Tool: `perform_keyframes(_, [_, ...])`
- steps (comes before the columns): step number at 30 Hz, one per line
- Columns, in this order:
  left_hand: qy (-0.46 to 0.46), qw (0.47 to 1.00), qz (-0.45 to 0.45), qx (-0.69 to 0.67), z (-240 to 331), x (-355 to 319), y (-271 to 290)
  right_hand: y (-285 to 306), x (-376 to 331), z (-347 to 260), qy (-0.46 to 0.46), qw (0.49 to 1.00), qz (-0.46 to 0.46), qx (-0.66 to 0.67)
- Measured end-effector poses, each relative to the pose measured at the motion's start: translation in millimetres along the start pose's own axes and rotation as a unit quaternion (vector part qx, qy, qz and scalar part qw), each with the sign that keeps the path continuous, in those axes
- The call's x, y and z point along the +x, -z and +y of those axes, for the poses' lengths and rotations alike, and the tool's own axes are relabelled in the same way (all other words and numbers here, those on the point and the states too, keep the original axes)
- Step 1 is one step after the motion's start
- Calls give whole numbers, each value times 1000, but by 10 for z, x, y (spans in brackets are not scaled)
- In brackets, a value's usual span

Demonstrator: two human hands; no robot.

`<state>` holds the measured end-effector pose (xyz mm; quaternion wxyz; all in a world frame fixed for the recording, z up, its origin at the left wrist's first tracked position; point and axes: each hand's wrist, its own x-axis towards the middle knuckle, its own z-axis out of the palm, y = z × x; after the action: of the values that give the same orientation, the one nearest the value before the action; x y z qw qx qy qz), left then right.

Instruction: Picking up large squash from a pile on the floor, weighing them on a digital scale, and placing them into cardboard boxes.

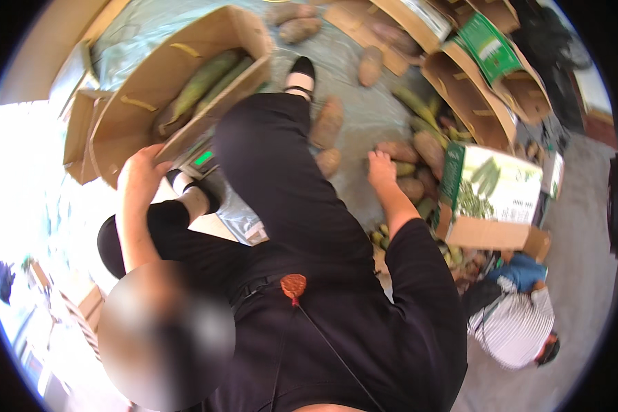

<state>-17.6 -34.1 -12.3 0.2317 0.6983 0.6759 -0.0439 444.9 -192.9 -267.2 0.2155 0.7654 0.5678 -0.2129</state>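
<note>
My left hand is closed on the near edge of an open cardboard box, thumb and fingers on its wall. Inside lie long green gourd-like vegetables. The box stands tilted in view over a scale with a lit green display. My right hand is out to the right, beside a reddish-brown oblong vegetable at the edge of a heap. Its fingers look bent, but blur hides whether they grip anything.
Brown oblong vegetables lie on plastic sheeting around my feet. Cardboard boxes stand at the far right, and a white-and-green printed carton is nearer. Another person in a striped shirt is at the lower right.
</note>
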Motion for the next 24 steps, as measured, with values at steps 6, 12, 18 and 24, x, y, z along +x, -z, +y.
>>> perform_keyframes(6, [-3, 999, -11, 53, 31, 52, -75, -231, 55, 165, 93, 983, -77, -141])
perform_keyframes(12, [40, 998, -28, 41, 9, 11, -50, -316, 0, 99, 100, 971, -77, -201])
perform_keyframes(18, [26, 997, -19, 66, -10, -13, -35, 56, -85, 126, 64, 983, -52, -162])
perform_keyframes(24, [21, 998, -6, 56, -46, -65, 21, 363, -28, 352, -31, 987, 93, 127])
